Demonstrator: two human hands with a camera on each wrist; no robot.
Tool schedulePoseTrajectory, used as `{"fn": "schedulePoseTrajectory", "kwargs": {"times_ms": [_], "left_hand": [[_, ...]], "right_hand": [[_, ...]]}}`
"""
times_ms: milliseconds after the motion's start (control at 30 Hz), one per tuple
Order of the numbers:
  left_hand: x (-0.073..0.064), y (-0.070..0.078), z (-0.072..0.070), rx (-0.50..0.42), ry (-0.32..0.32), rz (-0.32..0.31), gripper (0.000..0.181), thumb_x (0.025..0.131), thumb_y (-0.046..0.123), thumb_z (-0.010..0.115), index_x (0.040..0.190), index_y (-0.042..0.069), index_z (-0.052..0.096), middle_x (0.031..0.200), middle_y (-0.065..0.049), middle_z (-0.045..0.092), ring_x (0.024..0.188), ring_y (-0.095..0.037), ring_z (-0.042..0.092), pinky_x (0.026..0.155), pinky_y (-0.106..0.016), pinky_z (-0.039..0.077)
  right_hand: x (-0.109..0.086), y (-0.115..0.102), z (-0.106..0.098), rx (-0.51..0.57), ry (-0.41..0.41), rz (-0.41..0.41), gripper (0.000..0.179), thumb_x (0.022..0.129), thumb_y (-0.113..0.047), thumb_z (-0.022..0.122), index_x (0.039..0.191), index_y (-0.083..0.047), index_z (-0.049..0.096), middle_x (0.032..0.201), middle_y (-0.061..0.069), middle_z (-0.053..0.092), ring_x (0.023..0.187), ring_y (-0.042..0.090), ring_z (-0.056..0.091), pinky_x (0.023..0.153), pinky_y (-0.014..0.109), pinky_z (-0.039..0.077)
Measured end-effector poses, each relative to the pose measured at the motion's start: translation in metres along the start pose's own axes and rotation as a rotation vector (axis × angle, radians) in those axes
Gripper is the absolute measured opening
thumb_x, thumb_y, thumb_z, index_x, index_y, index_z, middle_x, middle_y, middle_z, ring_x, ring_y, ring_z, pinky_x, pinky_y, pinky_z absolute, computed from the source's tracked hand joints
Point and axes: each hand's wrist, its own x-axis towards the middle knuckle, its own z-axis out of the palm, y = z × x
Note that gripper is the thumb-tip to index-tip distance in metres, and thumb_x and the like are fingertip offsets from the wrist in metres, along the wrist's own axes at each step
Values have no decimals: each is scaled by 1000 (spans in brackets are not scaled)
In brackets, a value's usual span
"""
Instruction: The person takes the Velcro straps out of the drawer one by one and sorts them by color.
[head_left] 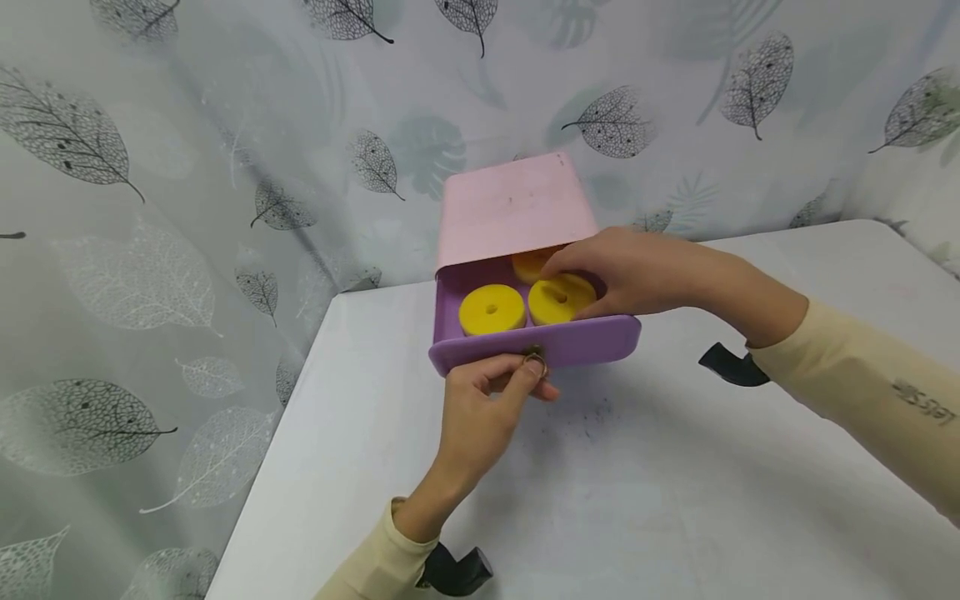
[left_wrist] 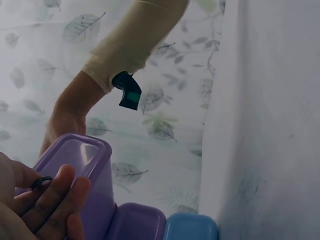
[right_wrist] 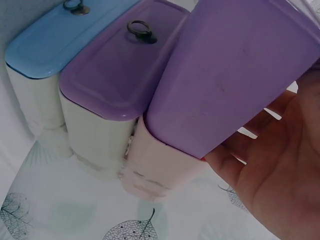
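Observation:
A purple drawer point(head_left: 592, 340) is pulled out of a pink cabinet point(head_left: 513, 208). My left hand point(head_left: 480, 408) pinches the ring pull point(head_left: 536, 363) on the drawer's front between thumb and fingers. Inside lie thick yellow discs with center holes: one disc point(head_left: 492, 310) at the left, another disc point(head_left: 561, 298) at the right, and part of a darker one point(head_left: 528, 265) farther back. My right hand point(head_left: 637, 267) reaches over the drawer's right side, with thumb and fingers around the right disc. In the right wrist view the drawer wall hides the discs and those fingertips.
Below the pulled-out drawer are a second purple drawer point(right_wrist: 110, 70) and a blue drawer point(right_wrist: 55, 37), both pushed in, each with a ring pull. The cabinet stands on a white table point(head_left: 675, 467) near a leaf-patterned curtain point(head_left: 480, 92). Black wrist mounts point(head_left: 735, 365) stick out from both sleeves.

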Motion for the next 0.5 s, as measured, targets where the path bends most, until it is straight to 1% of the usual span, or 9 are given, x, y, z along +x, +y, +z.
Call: {"fn": "schedulePoseTrajectory", "kwargs": {"times_ms": [167, 367, 500], "left_hand": [[0, 1, 0, -3, -4, -3, 22, 104, 22, 64, 97, 7, 80, 80, 6, 76, 87, -19, 74, 88, -44, 50], [-1, 1, 2, -9, -2, 4, 21, 104, 20, 64, 97, 7, 80, 80, 5, 76, 85, -20, 74, 87, -44, 53], [-1, 1, 2, -4, 0, 6, 21, 103, 19, 65, 96, 7, 80, 80, 5, 76, 85, -19, 74, 87, -43, 53]], "right_hand": [[3, 1, 2, -4, -21, -2, 58, 83, -21, 89, 136, -10, 66, 127, 1, 68, 107, 21, 64, 95, 46, 52], [6, 3, 4, -10, -7, -25, 62, 82, -29, 91, 136, -11, 67, 130, 1, 67, 110, 21, 63, 94, 46, 51], [7, 5, 8, -37, -9, -9, 57, 81, -30, 91, 132, -16, 68, 124, -4, 68, 106, 20, 63, 90, 44, 52]]}}
